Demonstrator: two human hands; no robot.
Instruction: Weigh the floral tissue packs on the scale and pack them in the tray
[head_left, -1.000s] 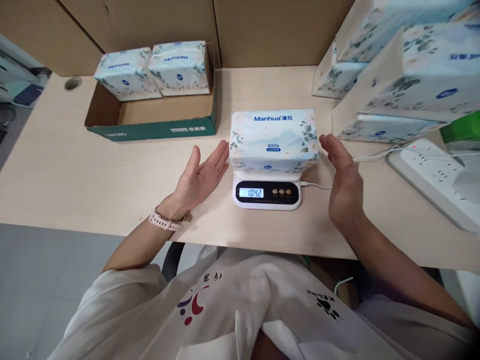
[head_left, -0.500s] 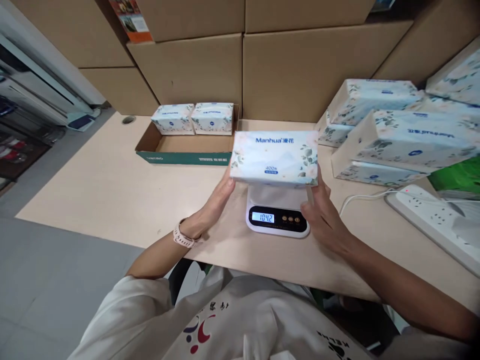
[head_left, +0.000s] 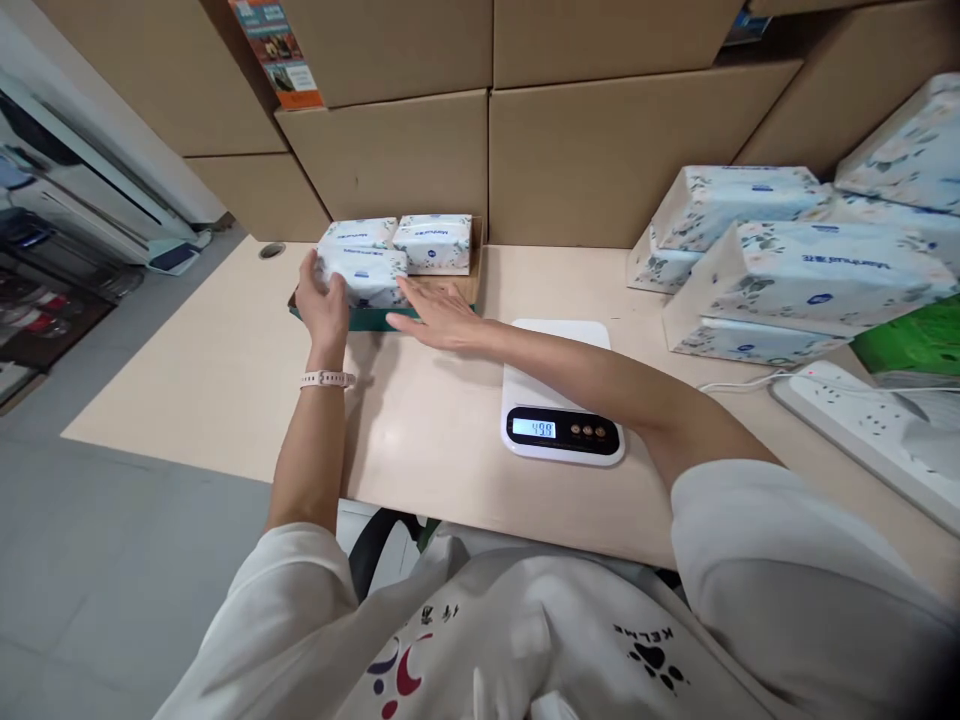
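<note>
The tissue pack (head_left: 367, 279) ran lengthwise along the tray (head_left: 371, 320)'s near edge, toward its left corner, left hand (head_left: 322, 310) gripping one end, open right hand (head_left: 441, 314) at the other.

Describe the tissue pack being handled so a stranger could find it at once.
Below the stacked cardboard boxes, on the table, sits an open green-fronted box. The tissue pack is at its front left. Unlike the two packs along the back, it is nearest the person, between the left grip and right grip.
</note>
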